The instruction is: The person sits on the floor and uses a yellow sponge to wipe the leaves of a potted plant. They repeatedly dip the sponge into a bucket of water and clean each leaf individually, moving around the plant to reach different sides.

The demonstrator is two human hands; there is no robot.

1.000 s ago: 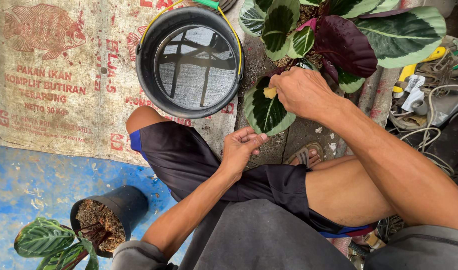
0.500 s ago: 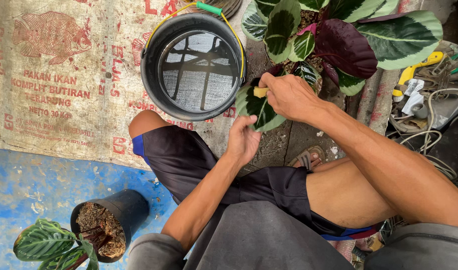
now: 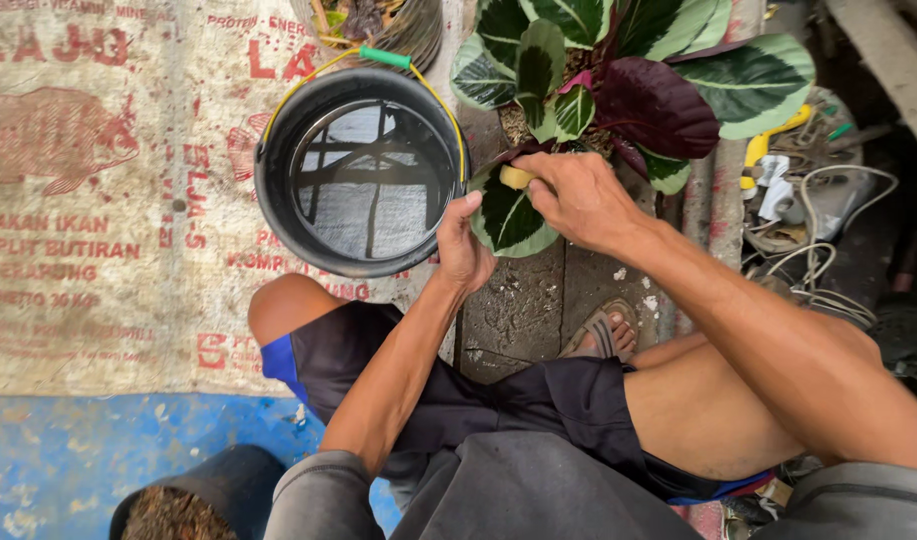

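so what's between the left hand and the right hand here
In the head view, a green-and-white striped leaf spans the gap: the left hand supports its edge while the right hand presses a small yellow sponge on it.

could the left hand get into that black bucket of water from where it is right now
Probably yes. The left hand sits under the striped leaf, right beside the bucket rim. The bucket top is open; only its yellow handle lies along the far rim, so nothing blocks the way.

One head-worn camera looks steeply down, close over the person's lap. The black bucket [image 3: 361, 172] sits upper centre (the only view), ground apparently reaching beyond it on all sides.
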